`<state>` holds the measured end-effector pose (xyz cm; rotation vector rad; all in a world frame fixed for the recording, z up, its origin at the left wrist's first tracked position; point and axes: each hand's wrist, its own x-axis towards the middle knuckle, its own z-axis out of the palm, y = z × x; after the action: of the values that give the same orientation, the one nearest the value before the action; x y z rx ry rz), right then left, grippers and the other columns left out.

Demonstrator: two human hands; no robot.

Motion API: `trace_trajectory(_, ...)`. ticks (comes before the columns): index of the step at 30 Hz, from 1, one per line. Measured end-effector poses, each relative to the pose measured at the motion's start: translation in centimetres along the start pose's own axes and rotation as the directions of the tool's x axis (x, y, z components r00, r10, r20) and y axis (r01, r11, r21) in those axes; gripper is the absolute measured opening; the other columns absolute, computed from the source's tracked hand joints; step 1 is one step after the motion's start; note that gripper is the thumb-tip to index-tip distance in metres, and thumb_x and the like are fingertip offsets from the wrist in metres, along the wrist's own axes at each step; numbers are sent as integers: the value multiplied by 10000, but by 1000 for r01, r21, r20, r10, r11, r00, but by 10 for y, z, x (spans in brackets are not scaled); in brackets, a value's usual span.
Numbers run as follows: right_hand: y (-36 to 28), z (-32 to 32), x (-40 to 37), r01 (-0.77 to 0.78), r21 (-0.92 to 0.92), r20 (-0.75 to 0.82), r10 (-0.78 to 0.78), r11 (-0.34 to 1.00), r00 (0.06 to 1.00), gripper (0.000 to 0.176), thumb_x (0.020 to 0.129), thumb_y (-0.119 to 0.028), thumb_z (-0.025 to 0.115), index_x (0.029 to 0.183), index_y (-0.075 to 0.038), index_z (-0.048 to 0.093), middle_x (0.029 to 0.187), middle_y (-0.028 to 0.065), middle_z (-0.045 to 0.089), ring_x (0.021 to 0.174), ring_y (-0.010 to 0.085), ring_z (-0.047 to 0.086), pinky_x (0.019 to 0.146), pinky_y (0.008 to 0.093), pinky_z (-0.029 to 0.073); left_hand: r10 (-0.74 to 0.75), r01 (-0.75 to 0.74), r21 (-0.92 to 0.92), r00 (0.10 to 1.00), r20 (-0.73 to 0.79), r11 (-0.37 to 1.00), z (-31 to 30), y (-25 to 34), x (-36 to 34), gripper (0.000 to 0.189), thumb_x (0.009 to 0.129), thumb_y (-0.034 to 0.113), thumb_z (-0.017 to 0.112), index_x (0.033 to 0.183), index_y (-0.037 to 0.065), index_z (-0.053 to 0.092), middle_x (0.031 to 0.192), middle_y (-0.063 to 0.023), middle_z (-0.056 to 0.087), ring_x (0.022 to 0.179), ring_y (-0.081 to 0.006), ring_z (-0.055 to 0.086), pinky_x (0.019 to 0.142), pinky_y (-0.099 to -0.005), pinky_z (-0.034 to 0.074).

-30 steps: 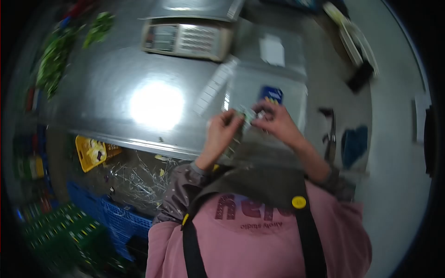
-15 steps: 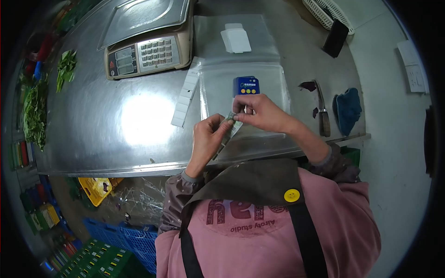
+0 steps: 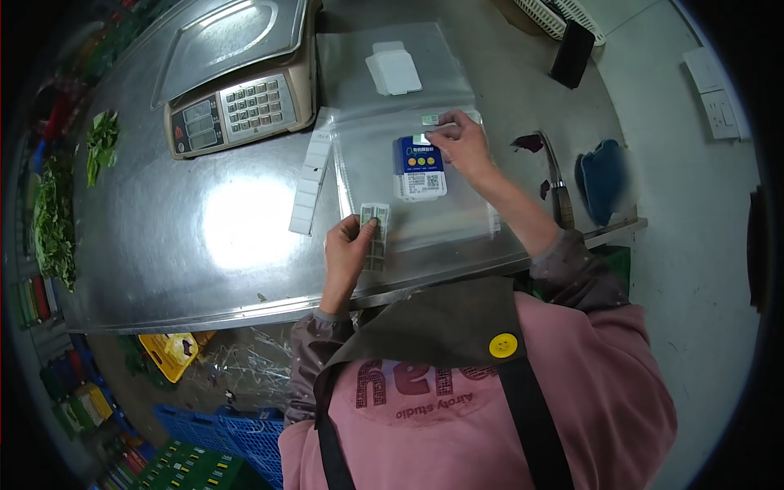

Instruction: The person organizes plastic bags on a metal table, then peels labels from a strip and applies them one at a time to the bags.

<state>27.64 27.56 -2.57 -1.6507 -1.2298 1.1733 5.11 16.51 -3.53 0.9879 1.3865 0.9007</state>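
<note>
Weighing scale [image 3: 237, 90] far back on the steel table [image 3: 163, 245] — knife [image 3: 559, 186] beside blue cloth [image 3: 602, 175], right; leafy greens [image 3: 53, 220], left.

head cam | looks steeply down, close | over steel table [image 3: 163, 269] | fisheye

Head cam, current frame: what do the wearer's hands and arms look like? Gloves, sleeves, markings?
No gloves: the left hand and right hand are bare, with no rings or watch visible. The left sleeve and right sleeve are dull mauve-grey with small pale specks and snug cuffs. They join a pink top under a dark apron with black straps and a yellow button.
</note>
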Motion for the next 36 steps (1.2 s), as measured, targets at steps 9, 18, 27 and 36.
trace_trajectory(9, 0, 21, 8, 229, -593, 50, -248, 772, 967, 432, 702, -223, 675, 1043, -110, 436, 794, 50, 623, 719, 264, 609, 630, 387, 459, -7, 14, 109, 998, -58, 994, 0, -3, -2, 214, 820, 172, 607, 785, -38, 604, 630, -20, 585, 577, -39, 473, 517, -233, 389)
trace_trajectory(18, 8, -73, -26, 466, -569, 420, -247, 678, 873, 690, 652, -201, 701, 1238, -152, 340, 943, 72, 561, 851, 250, 577, 713, 381, 457, -46, 50, 64, 997, -66, 997, 1, -6, -2, 206, 822, 172, 604, 821, -34, 618, 649, -27, 602, 589, -47, 502, 532, -230, 406)
trace_trajectory(27, 19, -87, -20, 264, -335, 482, -76, 905, 873, 598, 703, -119, 649, 1250, -128, 407, 812, 14, 580, 830, 183, 559, 744, 313, 436, -53, 52, -234, 999, 4, 971, -18, 33, -25, 141, 846, 133, 565, 848, -1, 608, 731, -14, 612, 618, -46, 522, 539, -201, 401)
trace_trajectory(36, -19, -88, 89, -40, 135, 301, -2, 990, 954, 351, 828, -186, 565, 1138, -47, 475, 871, 55, 569, 757, 120, 565, 603, 225, 450, -42, 64, -110, 981, 192, 992, -4, 30, -21, 142, 827, 124, 597, 850, -15, 612, 718, -6, 607, 630, -40, 521, 547, -195, 406)
